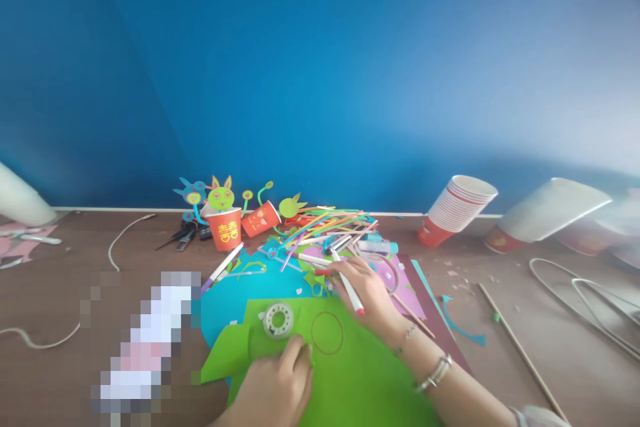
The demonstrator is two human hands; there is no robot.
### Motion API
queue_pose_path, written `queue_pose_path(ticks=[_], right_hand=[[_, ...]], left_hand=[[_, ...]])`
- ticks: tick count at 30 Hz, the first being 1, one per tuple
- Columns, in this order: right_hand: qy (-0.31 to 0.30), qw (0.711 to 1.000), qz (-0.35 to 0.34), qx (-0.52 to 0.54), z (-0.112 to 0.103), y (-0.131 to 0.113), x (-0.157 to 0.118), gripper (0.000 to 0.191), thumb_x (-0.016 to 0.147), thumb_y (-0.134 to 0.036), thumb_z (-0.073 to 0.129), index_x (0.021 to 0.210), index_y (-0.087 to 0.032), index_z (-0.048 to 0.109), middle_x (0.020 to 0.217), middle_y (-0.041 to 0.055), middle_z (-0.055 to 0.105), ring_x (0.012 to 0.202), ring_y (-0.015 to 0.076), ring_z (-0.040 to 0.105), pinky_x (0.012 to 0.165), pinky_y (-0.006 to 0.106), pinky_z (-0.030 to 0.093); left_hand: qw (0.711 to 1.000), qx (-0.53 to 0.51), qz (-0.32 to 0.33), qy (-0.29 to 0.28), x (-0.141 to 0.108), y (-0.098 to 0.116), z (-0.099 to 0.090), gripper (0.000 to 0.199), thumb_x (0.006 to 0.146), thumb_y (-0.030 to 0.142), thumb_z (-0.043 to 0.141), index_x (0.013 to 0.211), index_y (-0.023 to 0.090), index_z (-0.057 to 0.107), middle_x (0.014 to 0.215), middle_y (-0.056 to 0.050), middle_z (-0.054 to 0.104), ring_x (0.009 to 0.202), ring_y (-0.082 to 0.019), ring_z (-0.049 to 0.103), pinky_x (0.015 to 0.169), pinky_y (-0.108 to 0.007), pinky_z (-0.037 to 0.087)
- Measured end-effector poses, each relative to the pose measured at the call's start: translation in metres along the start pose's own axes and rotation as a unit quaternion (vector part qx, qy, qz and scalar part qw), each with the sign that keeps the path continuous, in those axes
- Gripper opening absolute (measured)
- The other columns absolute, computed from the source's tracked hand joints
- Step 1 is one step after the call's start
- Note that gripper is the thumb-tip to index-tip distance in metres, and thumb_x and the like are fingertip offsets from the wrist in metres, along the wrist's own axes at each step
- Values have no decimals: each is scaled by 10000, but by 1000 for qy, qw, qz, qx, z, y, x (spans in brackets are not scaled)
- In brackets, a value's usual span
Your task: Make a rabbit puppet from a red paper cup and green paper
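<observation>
A tape roll [267,322] lies on paper [360,373], straws [340,221] behind it; stacked cups [459,205] right, seemingly near the wall [320,80].

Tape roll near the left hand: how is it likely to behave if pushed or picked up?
The tape roll lies flat on the green sheet, so a push would probably slide it rather than roll it. Its small, open-centred ring suggests it is light. Stood on its round edge, it could well roll.
</observation>
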State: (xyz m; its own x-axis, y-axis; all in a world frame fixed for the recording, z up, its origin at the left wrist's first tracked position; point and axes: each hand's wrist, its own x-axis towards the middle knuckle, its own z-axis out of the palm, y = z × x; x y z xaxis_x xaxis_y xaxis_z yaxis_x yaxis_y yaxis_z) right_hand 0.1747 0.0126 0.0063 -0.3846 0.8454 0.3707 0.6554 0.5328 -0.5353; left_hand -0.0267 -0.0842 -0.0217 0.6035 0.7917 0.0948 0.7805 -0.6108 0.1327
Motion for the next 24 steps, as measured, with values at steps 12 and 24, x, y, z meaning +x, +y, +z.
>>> queue_pose_path(ticks=[12, 24], right_hand=[[-24, 993, -18, -113, 19, 12, 7, 326, 767, -59, 510, 1063, -176, 578, 912, 95, 641, 876, 257, 540, 764, 371, 413], [26, 999, 6, -27, 18, 18, 3, 286, 809, -106, 472, 1067, -197, 553, 916, 83, 648, 841, 242, 598, 751, 375, 451]], left_hand=[[981, -30, -48, 187, 0, -10, -11, 318, 840, 111, 405, 1134, 174, 506, 1057, -109, 598, 915, -230, 610, 757, -341, 511], [979, -42, -142, 139, 7, -29, -8, 558, 791, 92, 487, 1315, 177, 316, 1084, -116, 596, 983, -281, 559, 803, -449, 447]])
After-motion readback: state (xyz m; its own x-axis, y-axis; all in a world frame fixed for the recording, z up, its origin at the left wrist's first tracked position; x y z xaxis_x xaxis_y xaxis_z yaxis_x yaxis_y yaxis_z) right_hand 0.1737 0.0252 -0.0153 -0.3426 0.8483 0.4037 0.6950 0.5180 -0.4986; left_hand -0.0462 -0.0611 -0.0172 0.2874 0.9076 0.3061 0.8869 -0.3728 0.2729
